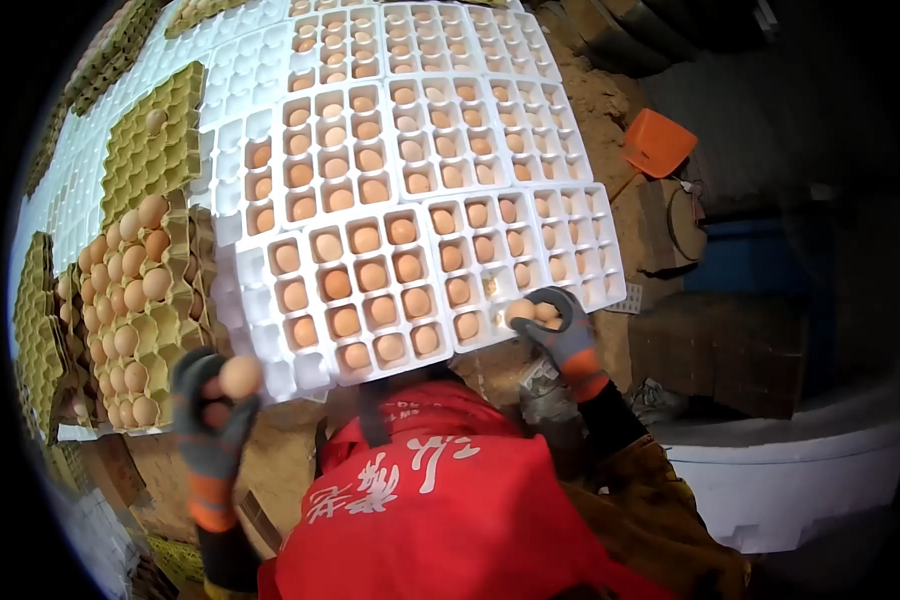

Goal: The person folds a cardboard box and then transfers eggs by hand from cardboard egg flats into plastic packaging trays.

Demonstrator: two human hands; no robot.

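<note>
Both my hands wear grey and orange gloves. My left hand (202, 430) is curled round several eggs; one light brown egg (240, 377) sits at its fingertips. It is between the yellow pulp egg tray (160, 335), partly filled with eggs, and the near left corner of the white foam trays. My right hand (568, 338) is closed round a few eggs (521, 312) at the front edge of a white foam tray (485, 347). Broken shell or yolk (490, 285) shows in a cell just beyond. Another foam tray (395, 375) between my hands holds an egg in most cells.
More foam trays with eggs spread toward the back. A pulp tray (150, 150) with one egg lies on bare foam trays at left. On the right are an orange dustpan (660, 143), cardboard boxes (715, 350) and a white foam box (790, 480).
</note>
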